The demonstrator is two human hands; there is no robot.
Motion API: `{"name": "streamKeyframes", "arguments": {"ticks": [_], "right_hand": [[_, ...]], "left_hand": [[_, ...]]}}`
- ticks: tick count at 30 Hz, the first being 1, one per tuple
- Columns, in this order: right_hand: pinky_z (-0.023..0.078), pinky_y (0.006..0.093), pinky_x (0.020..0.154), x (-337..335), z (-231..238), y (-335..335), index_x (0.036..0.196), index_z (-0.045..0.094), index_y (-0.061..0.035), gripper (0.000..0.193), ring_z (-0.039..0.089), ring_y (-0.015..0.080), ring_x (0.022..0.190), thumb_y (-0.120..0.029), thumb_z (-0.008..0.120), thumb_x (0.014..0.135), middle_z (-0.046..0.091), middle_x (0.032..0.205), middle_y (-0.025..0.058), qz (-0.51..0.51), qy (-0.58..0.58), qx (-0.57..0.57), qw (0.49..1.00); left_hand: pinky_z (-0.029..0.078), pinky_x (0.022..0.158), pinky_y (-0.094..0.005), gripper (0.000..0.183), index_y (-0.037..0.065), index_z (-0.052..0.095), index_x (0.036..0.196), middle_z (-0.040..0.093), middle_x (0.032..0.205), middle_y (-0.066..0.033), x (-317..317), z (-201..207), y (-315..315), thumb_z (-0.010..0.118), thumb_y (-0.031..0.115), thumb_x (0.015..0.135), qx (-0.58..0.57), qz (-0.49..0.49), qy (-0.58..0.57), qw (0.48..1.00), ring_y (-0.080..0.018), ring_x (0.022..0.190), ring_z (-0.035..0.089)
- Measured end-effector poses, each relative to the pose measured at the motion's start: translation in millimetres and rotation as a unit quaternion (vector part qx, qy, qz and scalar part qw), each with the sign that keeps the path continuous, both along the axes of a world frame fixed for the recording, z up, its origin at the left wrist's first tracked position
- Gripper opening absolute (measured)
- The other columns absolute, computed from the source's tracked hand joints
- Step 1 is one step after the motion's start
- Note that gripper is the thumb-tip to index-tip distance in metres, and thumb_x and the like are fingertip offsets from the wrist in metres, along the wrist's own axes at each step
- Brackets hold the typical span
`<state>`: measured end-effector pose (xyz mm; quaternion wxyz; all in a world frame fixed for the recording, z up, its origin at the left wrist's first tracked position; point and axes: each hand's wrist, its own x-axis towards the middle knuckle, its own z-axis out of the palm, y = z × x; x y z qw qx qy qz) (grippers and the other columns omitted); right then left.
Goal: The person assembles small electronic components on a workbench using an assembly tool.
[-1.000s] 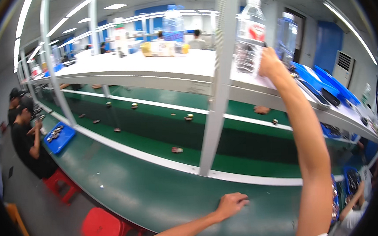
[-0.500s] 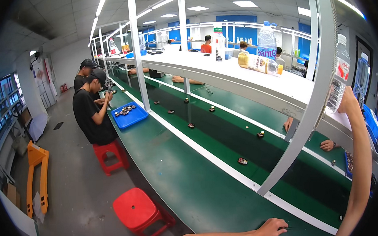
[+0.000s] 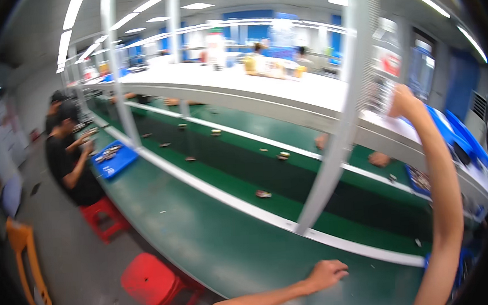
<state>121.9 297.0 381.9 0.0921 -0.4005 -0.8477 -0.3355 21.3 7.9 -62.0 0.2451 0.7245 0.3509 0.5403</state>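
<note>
At the right, my right hand (image 3: 405, 101) is raised to the white shelf, its fingers round the lower part of a clear plastic bottle (image 3: 385, 63) with a red and white label. The bottle stands upright; motion blur hides whether its base touches the shelf. My left hand (image 3: 325, 275) rests on the green worktable (image 3: 244, 239), palm down, with fingers loosely bent and slightly apart. I see nothing held in it. Another clear bottle (image 3: 421, 68) with a blue tint stands just beyond my right hand.
A dark green conveyor belt (image 3: 223, 179) carries several small parts. Upright white posts (image 3: 328, 175) hold the shelf (image 3: 195, 80), where more bottles stand. A blue tray (image 3: 123, 166) of parts lies near two seated people. A red stool (image 3: 148, 281) stands at lower left. Other people's hands (image 3: 378, 159) show beyond the belt.
My view has swung to the right, so the scene slides left and blurs. My right hand stays on the bottle, and my left hand stays on the table.
</note>
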Motion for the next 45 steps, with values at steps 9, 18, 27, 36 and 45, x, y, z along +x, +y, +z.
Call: {"name": "streamKeyframes", "arguments": {"ticks": [9, 18, 27, 36, 45], "right_hand": [[0.051, 0.0441, 0.081, -13, 14, -106, 0.106, 0.068, 0.0015, 0.036, 0.067, 0.0381, 0.093, 0.003, 0.061, 0.071, 0.071, 0.093, 0.0223, -0.062, 0.039, -0.037, 0.997], [0.051, 0.0246, 0.075, 56, -101, -234, 0.107, 0.07, -0.001, 0.015, 0.064, 0.0095, 0.082, -0.003, 0.059, 0.097, 0.069, 0.101, 0.0031, 0.23, 0.449, -0.318, 0.803], [0.023, 0.0218, 0.048, 131, -355, -292, 0.103, 0.065, -0.0004, 0.013, 0.029, 0.0024, 0.048, -0.006, 0.054, 0.098, 0.039, 0.061, -0.0073, 0.069, 0.725, -0.59, 0.349], [0.023, 0.0226, 0.049, 137, -389, -302, 0.106, 0.06, -0.0004, 0.013, 0.029, 0.0029, 0.05, -0.008, 0.051, 0.101, 0.038, 0.062, -0.006, 0.086, 0.748, -0.608, 0.253], [0.024, 0.0229, 0.05, 144, -389, -307, 0.111, 0.06, 0.0007, 0.017, 0.03, 0.0046, 0.053, -0.014, 0.055, 0.104, 0.037, 0.064, -0.0058, 0.103, 0.719, -0.616, 0.306]], "left_hand": [[0.05, 0.055, -0.03, 0.02, 0.003, 0.076, 0.093, 0.072, 0.081, -0.011, -8, 15, -2, 0.081, 0.018, 0.081, -0.045, 0.024, -0.001, 0.999, -0.0176, 0.055, 0.06], [0.049, 0.056, -0.031, 0.019, 0.002, 0.077, 0.092, 0.073, 0.078, -0.0108, -12, 21, -2, 0.082, 0.015, 0.079, -0.116, 0.03, -0.036, 0.992, -0.0181, 0.056, 0.06], [0.045, 0.047, -0.026, 0.018, -0.005, 0.075, 0.094, 0.072, 0.078, -0.0119, -9, 29, -1, 0.079, 0.006, 0.08, -0.274, 0.009, -0.105, 0.956, -0.0115, 0.049, 0.059], [0.043, 0.045, -0.023, 0.016, -0.008, 0.074, 0.094, 0.072, 0.079, -0.0099, -15, 34, 0, 0.078, 0.001, 0.082, -0.282, 0.019, -0.106, 0.953, -0.0097, 0.048, 0.059], [0.042, 0.046, -0.023, 0.016, -0.009, 0.072, 0.096, 0.068, 0.072, -0.0062, -9, 35, 0, 0.077, 0.0, 0.084, -0.282, 0.009, -0.099, 0.954, -0.009, 0.049, 0.056]]}}
